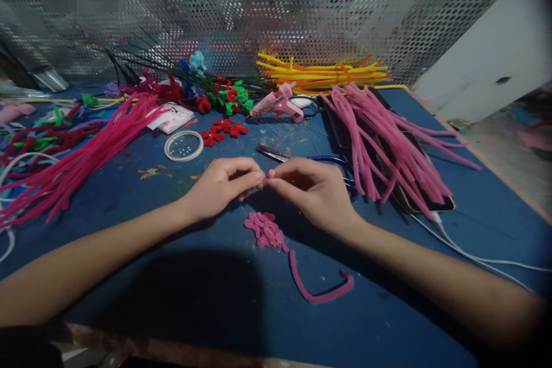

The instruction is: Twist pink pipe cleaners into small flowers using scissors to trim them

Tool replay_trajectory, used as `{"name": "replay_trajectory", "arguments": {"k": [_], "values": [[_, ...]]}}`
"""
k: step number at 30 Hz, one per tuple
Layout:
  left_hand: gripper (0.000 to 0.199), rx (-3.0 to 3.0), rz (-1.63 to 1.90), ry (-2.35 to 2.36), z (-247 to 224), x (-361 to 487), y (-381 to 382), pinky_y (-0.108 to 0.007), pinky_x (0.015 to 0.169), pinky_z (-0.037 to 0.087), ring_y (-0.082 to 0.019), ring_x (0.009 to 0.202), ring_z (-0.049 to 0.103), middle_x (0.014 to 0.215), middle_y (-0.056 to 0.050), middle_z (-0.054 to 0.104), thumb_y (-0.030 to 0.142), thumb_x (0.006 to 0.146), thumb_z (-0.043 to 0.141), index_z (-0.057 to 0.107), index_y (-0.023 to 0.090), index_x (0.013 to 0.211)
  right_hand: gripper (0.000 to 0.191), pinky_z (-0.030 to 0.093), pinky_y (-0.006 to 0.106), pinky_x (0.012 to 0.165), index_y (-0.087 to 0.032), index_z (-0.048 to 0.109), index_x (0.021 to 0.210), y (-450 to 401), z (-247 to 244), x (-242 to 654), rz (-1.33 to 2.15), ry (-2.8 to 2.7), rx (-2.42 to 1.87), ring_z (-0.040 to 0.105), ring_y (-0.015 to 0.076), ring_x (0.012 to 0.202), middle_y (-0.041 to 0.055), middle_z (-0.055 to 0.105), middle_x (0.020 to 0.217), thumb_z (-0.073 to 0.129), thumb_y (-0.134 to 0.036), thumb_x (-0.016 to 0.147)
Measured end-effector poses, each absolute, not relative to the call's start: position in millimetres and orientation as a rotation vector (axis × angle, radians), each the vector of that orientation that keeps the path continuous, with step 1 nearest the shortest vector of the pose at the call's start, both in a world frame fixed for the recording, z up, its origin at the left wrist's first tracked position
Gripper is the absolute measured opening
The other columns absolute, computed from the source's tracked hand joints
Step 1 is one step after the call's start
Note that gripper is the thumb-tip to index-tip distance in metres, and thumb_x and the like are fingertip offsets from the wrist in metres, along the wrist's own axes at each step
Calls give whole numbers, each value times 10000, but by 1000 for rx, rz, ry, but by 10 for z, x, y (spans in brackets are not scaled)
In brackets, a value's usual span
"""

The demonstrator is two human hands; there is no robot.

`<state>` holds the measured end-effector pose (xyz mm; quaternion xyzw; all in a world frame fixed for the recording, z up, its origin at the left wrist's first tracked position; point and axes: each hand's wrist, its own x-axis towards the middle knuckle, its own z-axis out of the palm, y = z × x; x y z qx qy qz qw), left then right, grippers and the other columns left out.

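My left hand (228,183) and my right hand (317,191) meet above the middle of the table, fingertips pinched together. Between them a small piece of pink pipe cleaner (271,173) shows, mostly covered by the fingers. Just below my hands lies a small heap of pink pipe-cleaner loops (265,230). A bent length of pink pipe cleaner (317,298) rests beside the heap, curved towards the right. Behind my right hand are scissors (273,153) with dark blue handles, partly hidden by that hand.
Pink pipe cleaners (383,132) lie over a phone (444,202) at right, magenta ones (99,158) at left. Behind stand a pink glue gun (278,102), red flowers (224,130), a round white-rimmed dish (183,146) and yellow pipe cleaners (321,75) against a perforated metal panel (319,6).
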<state>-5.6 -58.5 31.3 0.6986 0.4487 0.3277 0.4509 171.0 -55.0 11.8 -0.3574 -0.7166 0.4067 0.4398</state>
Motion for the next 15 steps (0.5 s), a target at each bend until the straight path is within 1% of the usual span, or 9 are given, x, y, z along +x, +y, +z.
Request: {"name": "replay_trajectory", "arguments": {"k": [2, 3, 5, 7, 9, 11, 13, 15], "values": [[208, 1287, 702, 1033, 359, -14, -597, -180, 357, 232, -59, 372, 343, 441, 36, 407, 301, 723, 532, 533, 161, 569, 153, 388, 262, 524, -213, 651, 804, -526, 156, 1790, 543, -2085, -717, 550, 129, 625, 44, 653, 749, 504, -253, 823], [206, 1092, 631, 996, 366, -5, -599, -171, 334, 179, -43, 340, 285, 414, 48, 361, 286, 703, 537, 508, 156, 545, 186, 371, 273, 517, -226, 659, 833, -507, 177, 1832, 356, -2233, -607, 549, 136, 638, 53, 664, 793, 474, -251, 838], [219, 802, 479, 934, 356, -5, -597, -162, 317, 110, -21, 313, 191, 388, 74, 272, 267, 679, 540, 464, 152, 509, 215, 314, 282, 462, -248, 664, 866, -461, 211, 1902, 99, -2476, -408, 529, 133, 598, 54, 673, 840, 450, -261, 848], [223, 687, 425, 901, 323, -10, -588, -150, 312, 96, -10, 315, 174, 404, 81, 263, 266, 683, 552, 461, 144, 521, 234, 276, 287, 436, -248, 661, 874, -418, 208, 1934, -37, -2586, -342, 510, 130, 567, 56, 674, 840, 428, -259, 858], [200, 762, 553, 927, 277, -9, -577, -131, 314, 124, -5, 335, 242, 459, 63, 351, 270, 703, 583, 500, 130, 587, 256, 307, 284, 459, -229, 653, 881, -392, 155, 1921, -80, -2542, -409, 520, 135, 587, 64, 670, 812, 398, -219, 869], [173, 936, 749, 981, 221, -2, -571, -121, 326, 202, -12, 376, 341, 533, 41, 449, 281, 721, 609, 533, 134, 670, 242, 367, 274, 521, -207, 638, 873, -394, 68, 1870, -49, -2386, -556, 545, 140, 635, 68, 660, 778, 397, -184, 866], [167, 1096, 870, 1018, 159, 9, -573, -132, 357, 295, -31, 415, 415, 570, 31, 504, 300, 739, 608, 550, 144, 730, 184, 405, 261, 572, -196, 620, 849, -427, -18, 1798, 57, -2228, -709, 562, 138, 661, 59, 648, 753, 437, -177, 847], [172, 1189, 926, 1025, 101, 24, -587, -155, 400, 366, -50, 448, 462, 587, 27, 532, 318, 756, 592, 555, 150, 764, 121, 418, 250, 566, -192, 598, 821, -482, -76, 1727, 234, -2123, -817, 560, 127, 623, 40, 634, 716, 477, -190, 827]]}}
